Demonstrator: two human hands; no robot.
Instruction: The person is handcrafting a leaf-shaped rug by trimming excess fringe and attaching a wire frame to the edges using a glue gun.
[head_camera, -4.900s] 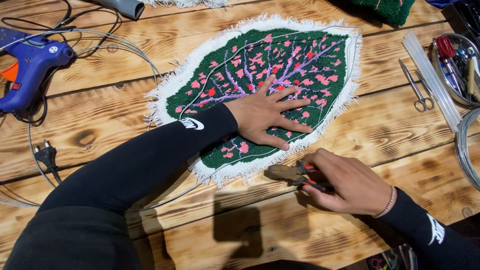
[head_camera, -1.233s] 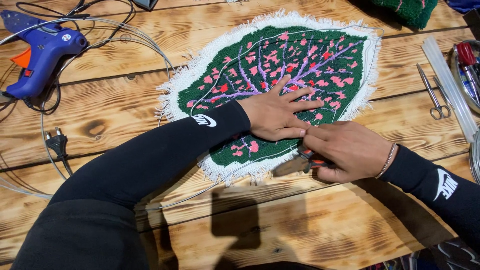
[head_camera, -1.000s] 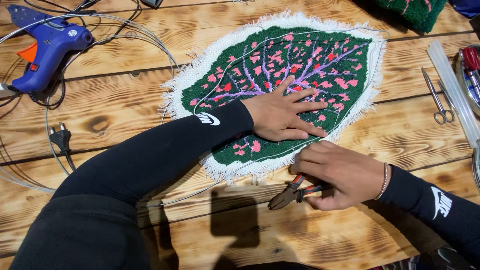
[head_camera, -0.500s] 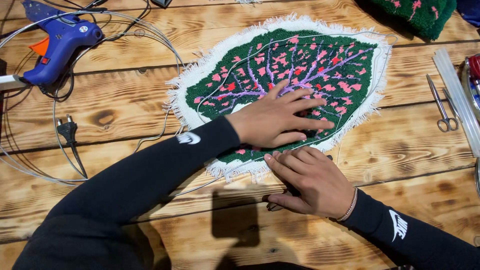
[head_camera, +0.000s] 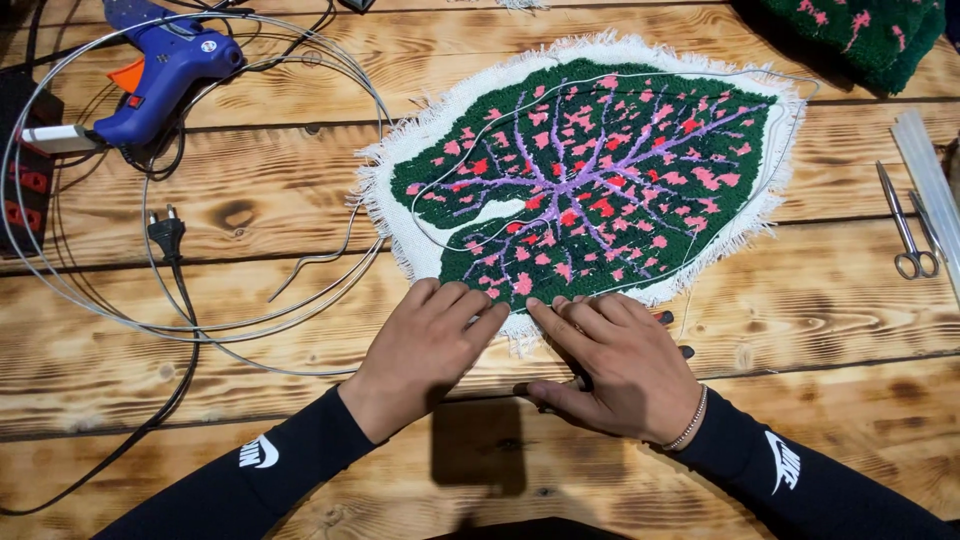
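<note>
**Leaf rug: both hands flat on the near edge**

Leaf rug, tufted green with pink and purple veins, lies flat mid-bench. Left hand has an open grip, fingers pressed on the fringe at the near tip, grasping nothing. Right hand lies flat just beside it; dark handles poke out underneath, probably the pliers, but I can't tell whether the hand holds them. Thin wire follows the rug outline. Risk: wire springs off the edge if pressure lifts. Loose wire coil and glue gun cord sit near the left sleeve, so a snag is possible. Scissors well apart.
</note>
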